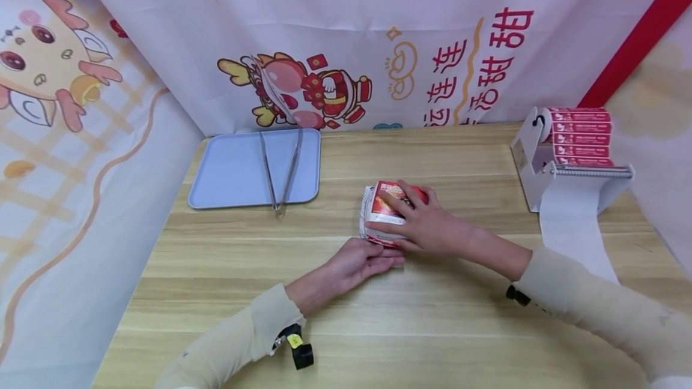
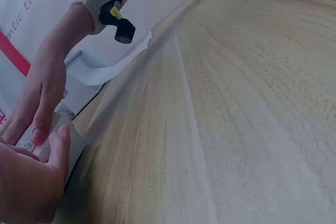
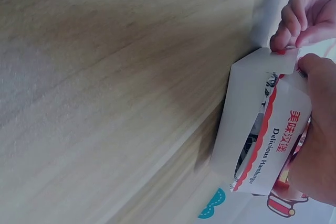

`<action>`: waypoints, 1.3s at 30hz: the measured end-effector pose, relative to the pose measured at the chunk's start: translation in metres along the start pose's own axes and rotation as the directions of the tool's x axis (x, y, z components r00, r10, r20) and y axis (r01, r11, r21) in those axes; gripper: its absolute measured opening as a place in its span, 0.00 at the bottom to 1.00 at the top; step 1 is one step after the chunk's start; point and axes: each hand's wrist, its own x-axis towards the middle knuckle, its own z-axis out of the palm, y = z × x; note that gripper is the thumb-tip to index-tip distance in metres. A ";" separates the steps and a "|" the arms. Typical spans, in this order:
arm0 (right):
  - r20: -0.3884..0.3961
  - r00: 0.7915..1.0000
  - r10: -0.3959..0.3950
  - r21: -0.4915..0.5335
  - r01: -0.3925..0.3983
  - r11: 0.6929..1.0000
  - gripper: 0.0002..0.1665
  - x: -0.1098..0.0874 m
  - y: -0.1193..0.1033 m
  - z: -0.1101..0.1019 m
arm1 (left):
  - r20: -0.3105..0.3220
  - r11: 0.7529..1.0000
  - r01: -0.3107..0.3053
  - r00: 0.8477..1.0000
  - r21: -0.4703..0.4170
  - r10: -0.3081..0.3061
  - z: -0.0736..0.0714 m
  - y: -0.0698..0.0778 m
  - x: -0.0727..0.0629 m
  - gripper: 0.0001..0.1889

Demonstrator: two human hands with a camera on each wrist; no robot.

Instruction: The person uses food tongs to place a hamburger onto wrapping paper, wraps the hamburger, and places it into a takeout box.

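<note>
A red and white hamburger box (image 1: 381, 218) sits on the wooden table, with "Delicious Hamburger" printed on its side in the right wrist view. Across its lid lies my right hand (image 1: 429, 227), fingers spread over the top and thumb at the near side, gripping it. At the near corner my left hand (image 1: 357, 266) pinches the box edge; the right wrist view shows its curled fingertips (image 3: 281, 40) at a small tab with a red mark. Dark-patterned wrapping (image 3: 247, 150) shows through the gap between lid and base. My right palm hides much of the lid.
A light blue tray (image 1: 227, 170) stands at the back left, with metal tongs (image 1: 268, 170) lying across it and over its front edge. At the right is a label dispenser (image 1: 532, 167) with a red label roll (image 1: 582, 128); a white backing strip (image 1: 573, 221) trails forward from it.
</note>
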 end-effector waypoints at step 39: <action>0.065 0.996 0.065 0.103 -0.072 0.992 0.35 0.014 0.003 -0.005 | -0.136 0.994 -0.068 0.988 0.086 0.079 0.007 -0.006 0.011 0.18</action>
